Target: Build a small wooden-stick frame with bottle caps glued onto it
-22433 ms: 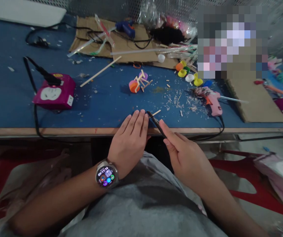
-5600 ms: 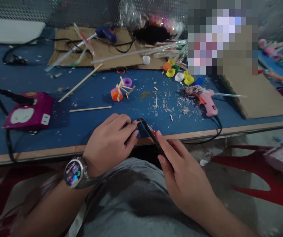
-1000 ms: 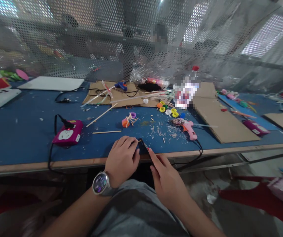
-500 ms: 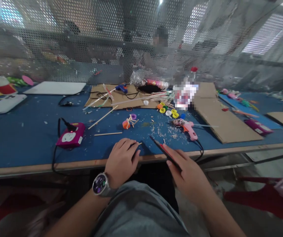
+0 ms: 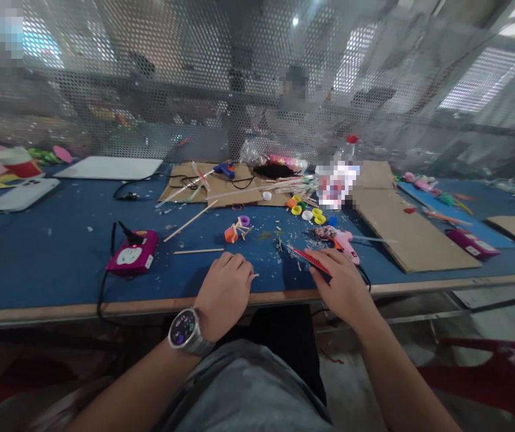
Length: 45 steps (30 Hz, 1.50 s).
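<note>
My left hand point(image 5: 225, 291), with a watch point(image 5: 184, 330) on its wrist, is closed at the table's front edge. The pale tip of a thin wooden stick point(image 5: 256, 275) pokes out beside its fingers; the rest of the stick is hidden. My right hand point(image 5: 345, 282) grips a red utility knife point(image 5: 312, 260) that points forward and left, its tip low over the tabletop. Just beyond that hand lies a pink glue gun point(image 5: 340, 239). Ahead of my left hand, an orange bottle cap point(image 5: 231, 234) has short sticks fixed to it, next to a purple cap point(image 5: 243, 221).
Loose sticks point(image 5: 198, 251) lie on the blue table point(image 5: 72, 264), left of centre. A purple power socket point(image 5: 133, 251) with cords stands further left. Cardboard point(image 5: 410, 234) covers the right side. Several coloured caps point(image 5: 306, 215), a bottle point(image 5: 351, 147) and a blue glue gun point(image 5: 225, 170) sit further back.
My right hand has moved forward and turned the knife, so its red side now shows. My left hand's fingers have curled in more, the stick tip still beside them.
</note>
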Motion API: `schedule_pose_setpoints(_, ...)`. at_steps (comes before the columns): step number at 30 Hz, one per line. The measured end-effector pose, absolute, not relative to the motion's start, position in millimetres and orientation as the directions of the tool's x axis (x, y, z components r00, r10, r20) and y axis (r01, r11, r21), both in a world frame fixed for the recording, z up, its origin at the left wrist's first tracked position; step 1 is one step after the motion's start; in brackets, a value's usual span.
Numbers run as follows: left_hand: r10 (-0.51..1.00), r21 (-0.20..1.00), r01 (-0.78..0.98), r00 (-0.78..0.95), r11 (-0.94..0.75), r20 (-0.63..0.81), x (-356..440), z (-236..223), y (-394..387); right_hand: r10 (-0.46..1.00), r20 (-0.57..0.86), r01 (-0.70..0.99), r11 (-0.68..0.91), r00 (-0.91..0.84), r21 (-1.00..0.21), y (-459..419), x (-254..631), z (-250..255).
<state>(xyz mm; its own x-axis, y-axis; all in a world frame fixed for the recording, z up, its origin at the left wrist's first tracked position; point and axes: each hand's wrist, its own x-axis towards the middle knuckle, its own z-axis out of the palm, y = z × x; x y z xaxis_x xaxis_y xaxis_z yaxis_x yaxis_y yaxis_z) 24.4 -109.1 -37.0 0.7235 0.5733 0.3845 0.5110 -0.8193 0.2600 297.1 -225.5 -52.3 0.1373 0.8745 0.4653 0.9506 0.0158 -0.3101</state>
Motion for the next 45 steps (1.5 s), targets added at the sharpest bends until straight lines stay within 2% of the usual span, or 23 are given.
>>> schedule_pose_setpoints(9,0.587,0.34,0.479,0.688,-0.809,0.427,25,-28,-105,0.845,0.533,0.952,0.128,0.041,-0.277,-214,297,-45)
schedule_pose_setpoints(15,0.534,0.401,0.373,0.717,-0.837,0.448,18,-21,-98,0.783,0.613,0.958,0.089,0.101,-0.272,-205,303,-51)
schedule_pose_setpoints(19,0.561,0.471,0.346,0.687,-0.811,0.462,13,-21,-109,0.776,0.622,0.958,0.085,0.108,-0.272,-202,308,-62)
schedule_pose_setpoints(25,0.611,0.612,0.27,0.646,-0.743,0.458,2,-18,-130,0.777,0.627,0.939,0.165,0.064,-0.301,-209,296,-65)
schedule_pose_setpoints(28,0.633,0.656,0.238,0.617,-0.716,0.468,0,-16,-136,0.745,0.664,0.916,0.223,0.06,-0.333,-219,273,-54)
schedule_pose_setpoints(31,0.635,0.684,0.185,0.595,-0.705,0.493,4,-12,-141,0.767,0.641,0.848,0.354,-0.023,-0.394,-225,241,-40)
schedule_pose_setpoints(33,0.627,0.706,0.133,0.592,-0.696,0.507,8,-9,-143,0.8,0.599,0.67,0.466,-0.04,-0.578,-225,222,-33)
schedule_pose_setpoints(36,0.611,0.695,0.114,0.59,-0.71,0.528,12,-8,-143,0.794,0.607,0.595,0.506,-0.037,-0.625,-219,206,-30)
schedule_pose_setpoints(40,0.593,0.649,0.153,0.596,-0.745,0.541,11,-6,-131,0.787,0.616,0.575,0.514,-0.022,-0.637,-206,207,-33)
schedule_pose_setpoints(45,0.552,0.527,0.256,0.634,-0.811,0.542,11,15,-76,0.78,0.625,0.601,0.492,0.017,-0.63,-188,215,-40)
